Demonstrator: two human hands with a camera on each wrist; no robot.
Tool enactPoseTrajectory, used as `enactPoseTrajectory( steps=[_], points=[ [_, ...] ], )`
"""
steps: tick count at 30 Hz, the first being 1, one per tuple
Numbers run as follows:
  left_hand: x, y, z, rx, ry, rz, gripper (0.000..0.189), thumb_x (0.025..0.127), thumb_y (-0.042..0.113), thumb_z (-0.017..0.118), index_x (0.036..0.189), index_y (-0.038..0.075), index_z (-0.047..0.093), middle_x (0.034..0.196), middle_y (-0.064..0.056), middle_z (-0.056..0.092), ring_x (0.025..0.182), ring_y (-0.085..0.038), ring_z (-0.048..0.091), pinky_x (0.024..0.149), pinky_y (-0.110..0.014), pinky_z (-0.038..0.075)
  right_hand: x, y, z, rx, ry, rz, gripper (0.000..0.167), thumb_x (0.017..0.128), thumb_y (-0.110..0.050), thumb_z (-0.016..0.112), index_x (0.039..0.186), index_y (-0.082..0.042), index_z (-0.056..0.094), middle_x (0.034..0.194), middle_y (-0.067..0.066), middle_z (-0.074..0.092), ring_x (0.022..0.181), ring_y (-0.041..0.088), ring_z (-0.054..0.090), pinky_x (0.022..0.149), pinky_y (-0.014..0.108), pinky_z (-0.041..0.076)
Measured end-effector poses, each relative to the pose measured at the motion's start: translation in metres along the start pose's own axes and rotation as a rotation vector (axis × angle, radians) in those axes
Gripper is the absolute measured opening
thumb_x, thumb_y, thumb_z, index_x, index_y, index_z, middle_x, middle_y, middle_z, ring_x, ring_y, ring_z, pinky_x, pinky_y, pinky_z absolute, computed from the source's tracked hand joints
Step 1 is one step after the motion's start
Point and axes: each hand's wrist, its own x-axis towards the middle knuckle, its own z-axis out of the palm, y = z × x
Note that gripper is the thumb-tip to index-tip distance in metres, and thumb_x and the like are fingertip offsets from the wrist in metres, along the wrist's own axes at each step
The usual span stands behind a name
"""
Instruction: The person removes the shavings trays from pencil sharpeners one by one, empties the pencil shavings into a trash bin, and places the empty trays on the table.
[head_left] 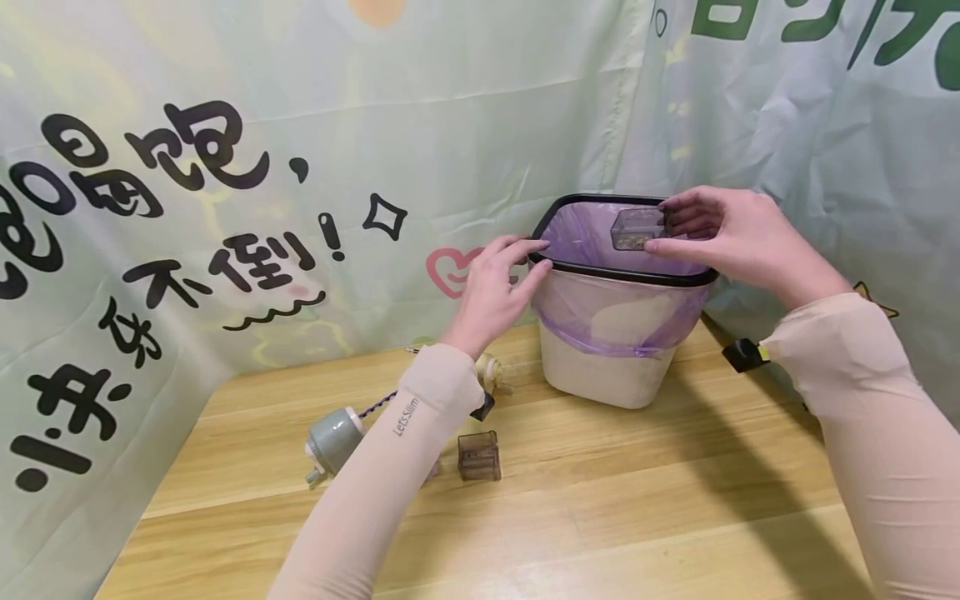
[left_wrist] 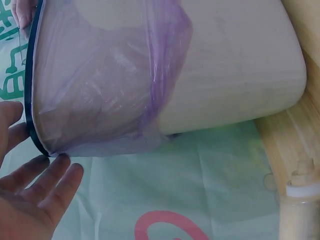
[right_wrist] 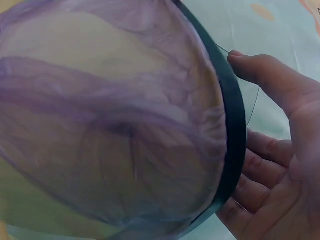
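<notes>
White black-rimmed plastic bin (head_left: 600, 367): right hand (head_left: 731, 229) pinches clear plastic box (head_left: 632, 227) over its open mouth; left hand (head_left: 495, 287), loose-fingered, at left rim. Smoky-brown plastic box (head_left: 478, 456), bin's front left.

From my remote post I list: one wood-grain tabletop (head_left: 585, 517); standing on it, one off-white bin (head_left: 600, 371), purple-lined, black-rimmed; also one translucent brown box (head_left: 478, 456), one grey-green cylindrical device (head_left: 335, 442), one cream object (head_left: 492, 372), partly hidden.
</notes>
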Motion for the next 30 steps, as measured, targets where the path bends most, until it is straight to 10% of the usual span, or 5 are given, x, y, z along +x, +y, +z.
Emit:
enactPoseTrajectory(
  steps=[18, 30],
  points=[
    [0.004, -0.002, 0.006, 0.101, 0.021, 0.0, 0.031, 0.104, 0.034, 0.073, 0.125, 0.013, 0.079, 0.138, -0.01, 0.072, 0.134, -0.025, 0.065, 0.118, -0.042, 0.048, 0.019, 0.0, -0.009, -0.18, -0.026, -0.041, 0.073, 0.087, -0.053, 0.087, 0.142, -0.01, 0.066, 0.131, 0.019, 0.075, 0.082, -0.026, 0.052, 0.078, 0.009, 0.038],
    [0.004, -0.006, 0.008, 0.119, 0.024, 0.015, 0.033, 0.104, 0.035, 0.073, 0.126, 0.012, 0.078, 0.141, -0.011, 0.07, 0.135, -0.027, 0.065, 0.12, -0.046, 0.047, 0.027, -0.004, -0.006, -0.256, -0.085, -0.079, 0.077, 0.086, -0.047, 0.09, 0.146, -0.007, 0.063, 0.132, 0.02, 0.074, 0.111, 0.032, 0.075, 0.088, 0.026, 0.047]
  ],
)
